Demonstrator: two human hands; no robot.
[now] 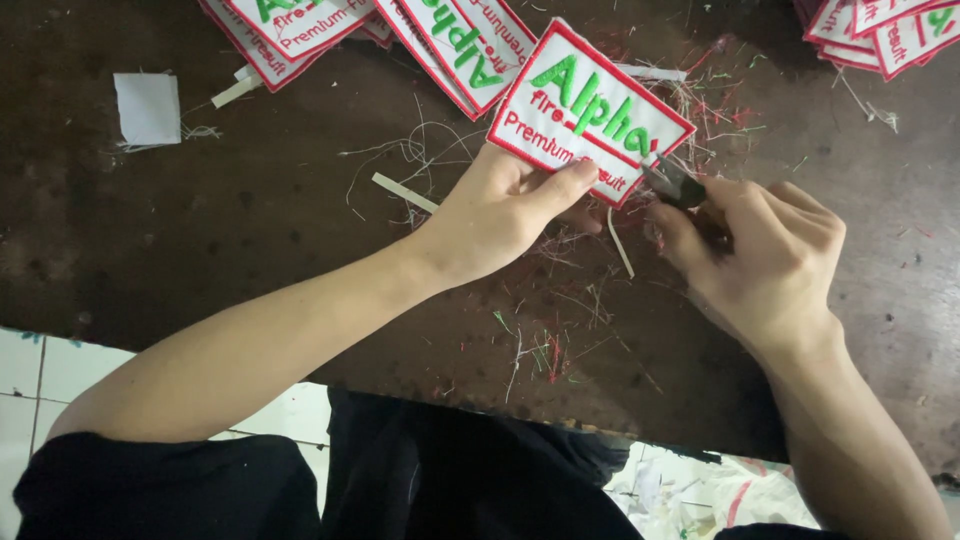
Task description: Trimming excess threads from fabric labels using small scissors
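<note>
**Embroidered patch held at its edge, with cutting tool at the lower corner**

Head view. We see a rectangular white patch (585, 108) with a red stitched border and green and red embroidered lettering, tilted so that its long side slopes down to the right. It is held just above a dark brown table (200, 230), among loose thread clippings (545, 350) in white, red and green.

Our left hand (500, 210) grips the patch at its lower edge: the thumb lies flat across the front face near the border, and the remaining fingers are curled beneath, closed on the fabric. Our right hand (770, 260) is closed around a small dark cutting tool (675, 183), whose tip meets the lower right corner of the patch; we cannot tell how far its blades are parted.

Further patches of the same shape and colours lie in two groups: an overlapping stack (400, 30) along the top edge, left of centre, and a smaller pile (880, 30) in the top right corner. A small white square of backing (148, 108) lies well apart at the upper left, and narrow white strips (405, 192) lie near the left hand.
</note>
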